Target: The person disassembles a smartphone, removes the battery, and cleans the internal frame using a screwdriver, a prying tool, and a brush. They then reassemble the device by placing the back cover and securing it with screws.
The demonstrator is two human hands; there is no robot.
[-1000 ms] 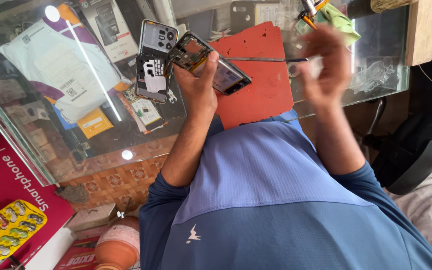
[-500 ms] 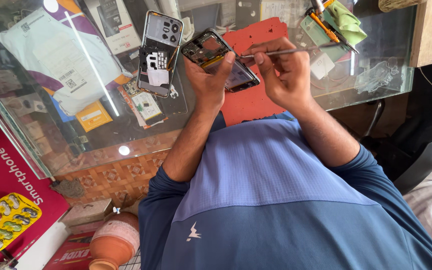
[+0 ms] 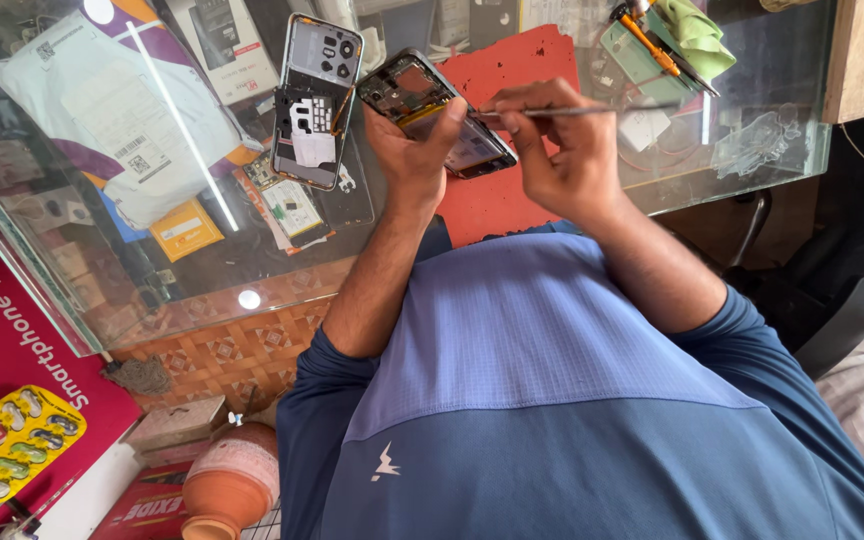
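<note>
The left hand (image 3: 414, 150) wraps its fingers around an opened phone (image 3: 437, 112), tilting its bared insides up. The right hand (image 3: 562, 150) pinches thin tweezers (image 3: 592, 110), tip at the frame beside the left fingers, over the red mat (image 3: 492, 200) on the glass bench (image 3: 152, 270).

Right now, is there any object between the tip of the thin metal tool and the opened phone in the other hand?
Nothing visible. The right hand holds the thin metal tool, whose tip already reaches the opened phone held in the left hand.
</note>
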